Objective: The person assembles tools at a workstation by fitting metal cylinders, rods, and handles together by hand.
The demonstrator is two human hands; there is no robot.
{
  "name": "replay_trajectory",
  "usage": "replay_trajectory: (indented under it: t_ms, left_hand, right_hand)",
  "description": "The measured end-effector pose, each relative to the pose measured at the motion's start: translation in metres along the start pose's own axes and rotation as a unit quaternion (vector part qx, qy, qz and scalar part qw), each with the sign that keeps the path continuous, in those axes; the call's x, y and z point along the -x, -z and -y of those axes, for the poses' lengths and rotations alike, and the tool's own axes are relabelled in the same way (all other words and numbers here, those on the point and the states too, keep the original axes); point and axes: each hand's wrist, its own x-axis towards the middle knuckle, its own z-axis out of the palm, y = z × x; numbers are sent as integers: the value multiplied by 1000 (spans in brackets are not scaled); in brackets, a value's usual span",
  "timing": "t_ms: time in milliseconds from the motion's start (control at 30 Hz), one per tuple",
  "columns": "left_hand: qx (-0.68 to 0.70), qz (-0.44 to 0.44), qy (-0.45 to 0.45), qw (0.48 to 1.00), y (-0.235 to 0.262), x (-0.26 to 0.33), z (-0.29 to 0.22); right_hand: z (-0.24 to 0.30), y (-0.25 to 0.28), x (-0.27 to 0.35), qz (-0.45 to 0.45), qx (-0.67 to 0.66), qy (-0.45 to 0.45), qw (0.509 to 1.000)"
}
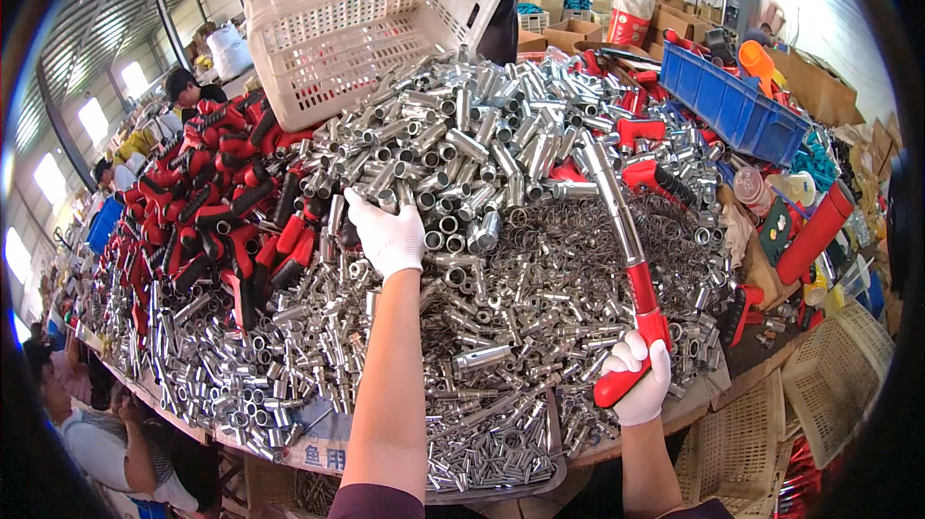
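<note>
My left hand, in a white glove, reaches into a heap of short silver metal sleeves. Its fingers are stretched apart against the heap's near left side, and some fingertips are hard to make out. At the right, my gloved right hand is wrapped round the red grip of a tool. This tool has a red collar and a long, stepped silver tube that points up and away, tilted left, above the loose parts.
Red-and-black handles are piled at the left. Small metal fittings and thin springs cover the table's near part. A white crate lies tipped behind the sleeves. A blue bin stands far right. Other people are at the left.
</note>
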Motion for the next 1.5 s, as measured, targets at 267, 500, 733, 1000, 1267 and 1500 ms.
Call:
replay_trajectory:
  t_ms: [267,500,733,1000,1267,1500]
  left_hand:
    - [-2,-5,1,1000,-4,-3,2]
    - [8,-6,2,1000,-3,-2,1]
    - [12,-14,-9,1000,-1,-1,1]
    - [18,-10,-5,1000,-2,-1,0]
    - [-6,-19,-4,1000,-6,-3,6]
    - [4,12,11,1000,4,-2,-4]
  right_hand:
    - [-1,0,-2,3,1,4,1000]
    - [-1,6,-1,3,-10,6,1000]
    - [-1,4,-1,14,-13,2,1000]
    - [0,5,-2,18,-8,4,1000]
    - [-2,3,-1,1,-2,4,1000]
    - [0,-1,-1,6,17,10,1000]
